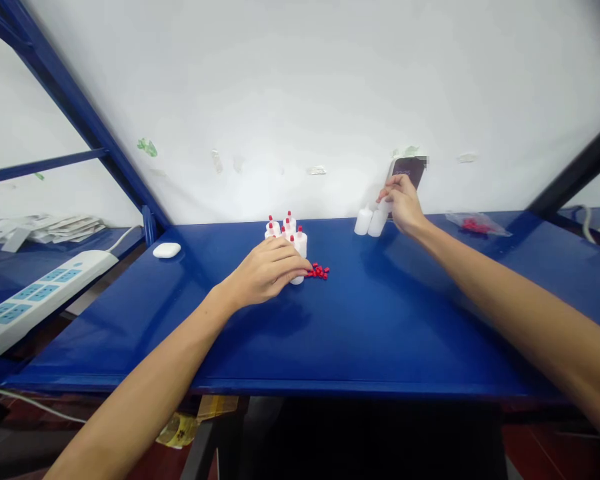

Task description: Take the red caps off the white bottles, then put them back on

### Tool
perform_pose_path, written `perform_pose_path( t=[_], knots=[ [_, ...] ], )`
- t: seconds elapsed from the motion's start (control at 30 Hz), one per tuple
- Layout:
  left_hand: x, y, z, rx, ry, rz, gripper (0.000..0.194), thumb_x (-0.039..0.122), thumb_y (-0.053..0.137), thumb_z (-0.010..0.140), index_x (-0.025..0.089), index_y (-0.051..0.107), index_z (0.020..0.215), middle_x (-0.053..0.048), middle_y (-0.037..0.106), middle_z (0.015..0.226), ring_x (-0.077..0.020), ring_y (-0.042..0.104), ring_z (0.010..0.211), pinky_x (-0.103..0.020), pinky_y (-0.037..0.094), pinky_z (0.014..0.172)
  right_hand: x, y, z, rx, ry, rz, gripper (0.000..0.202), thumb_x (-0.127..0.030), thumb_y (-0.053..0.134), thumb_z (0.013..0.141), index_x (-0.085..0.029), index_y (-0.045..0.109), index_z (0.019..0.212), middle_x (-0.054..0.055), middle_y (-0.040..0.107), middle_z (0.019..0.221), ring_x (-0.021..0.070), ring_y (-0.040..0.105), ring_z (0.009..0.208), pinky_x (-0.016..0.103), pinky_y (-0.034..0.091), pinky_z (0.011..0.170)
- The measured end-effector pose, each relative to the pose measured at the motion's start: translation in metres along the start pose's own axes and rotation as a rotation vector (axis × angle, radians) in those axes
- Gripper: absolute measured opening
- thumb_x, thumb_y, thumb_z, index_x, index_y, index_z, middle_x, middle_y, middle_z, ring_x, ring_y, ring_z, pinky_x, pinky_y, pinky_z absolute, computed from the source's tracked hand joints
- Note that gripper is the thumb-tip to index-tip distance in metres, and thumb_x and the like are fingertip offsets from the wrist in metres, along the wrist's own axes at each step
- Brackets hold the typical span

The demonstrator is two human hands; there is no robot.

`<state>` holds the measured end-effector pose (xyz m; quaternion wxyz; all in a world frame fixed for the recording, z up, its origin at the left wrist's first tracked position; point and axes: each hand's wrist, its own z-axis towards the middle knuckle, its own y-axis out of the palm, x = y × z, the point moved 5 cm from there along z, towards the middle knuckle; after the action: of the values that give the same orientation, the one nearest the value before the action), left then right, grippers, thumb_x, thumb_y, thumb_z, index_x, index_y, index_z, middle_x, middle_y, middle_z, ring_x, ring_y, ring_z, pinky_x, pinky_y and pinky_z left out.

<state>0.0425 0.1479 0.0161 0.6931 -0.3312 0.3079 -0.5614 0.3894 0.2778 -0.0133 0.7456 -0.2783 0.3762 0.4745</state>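
Note:
Several white bottles with red caps [301, 243] stand in a group at the middle of the blue table. My left hand [273, 269] is at the front of this group, its fingers pressed together by the small red caps [320, 271]; what they hold, if anything, is hidden. Farther right, two white bottles without red caps [363, 221] stand near the wall. My right hand [401, 200] is over the right one of these [377, 222], thumb and fingertips closed at its top.
A phone [409, 168] leans on the wall behind my right hand. A clear bag of red caps [476, 225] lies at the right. On the left are a white case [167, 250] and a power strip [35, 297]. Blue posts frame the shelf.

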Motion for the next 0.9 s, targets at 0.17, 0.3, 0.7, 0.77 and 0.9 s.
perform_pose_path(
  t=[0.17,0.3,0.7,0.77,0.9],
  knots=[
    [-0.007,0.004,-0.004,0.069,0.017,-0.051,0.014,0.017,0.053,0.099,0.018,0.065,0.105,-0.005,0.068,0.089,-0.016,0.058,0.082,-0.032,0.047,0.078,0.004,0.0,0.001,0.03,0.036,0.104,0.025,-0.009,0.046,0.07,-0.026,0.042,0.089,-0.002,0.055,0.072,0.0163,0.058,0.065,0.03,0.044,0.062],
    [-0.006,-0.001,-0.004,0.144,0.044,0.028,0.012,0.018,0.057,0.096,0.021,0.066,0.104,-0.004,0.068,0.086,-0.015,0.059,0.077,-0.032,0.046,0.074,0.0,0.003,-0.002,-0.003,0.043,0.113,0.033,-0.006,0.046,0.063,-0.025,0.043,0.089,-0.002,0.057,0.071,0.0165,0.058,0.067,0.028,0.043,0.061],
    [0.016,0.007,0.001,0.284,0.137,0.316,0.019,0.01,0.054,0.092,0.021,0.062,0.106,0.003,0.066,0.074,-0.0107,0.055,0.062,-0.027,0.041,0.067,-0.02,-0.008,-0.06,0.135,0.064,0.105,0.011,-0.012,0.047,0.066,-0.022,0.052,0.067,-0.001,0.055,0.061,0.0149,0.056,0.059,0.03,0.047,0.061],
    [0.019,0.008,0.003,0.287,0.128,0.307,0.019,0.01,0.054,0.093,0.02,0.061,0.107,0.003,0.065,0.073,-0.01,0.053,0.06,-0.028,0.04,0.067,-0.03,0.001,-0.077,0.072,0.068,0.162,0.008,-0.016,0.047,0.068,-0.022,0.052,0.066,0.0,0.056,0.06,0.0153,0.056,0.058,0.03,0.047,0.06],
    [0.031,0.006,0.01,0.284,0.089,0.262,0.012,0.015,0.055,0.095,0.02,0.063,0.102,0.003,0.066,0.071,-0.0108,0.051,0.061,-0.03,0.038,0.069,-0.045,0.033,-0.109,-0.143,0.218,0.345,0.008,-0.02,0.05,0.068,-0.022,0.055,0.073,0.0,0.06,0.061,0.0164,0.058,0.055,0.03,0.048,0.056]
  ],
)
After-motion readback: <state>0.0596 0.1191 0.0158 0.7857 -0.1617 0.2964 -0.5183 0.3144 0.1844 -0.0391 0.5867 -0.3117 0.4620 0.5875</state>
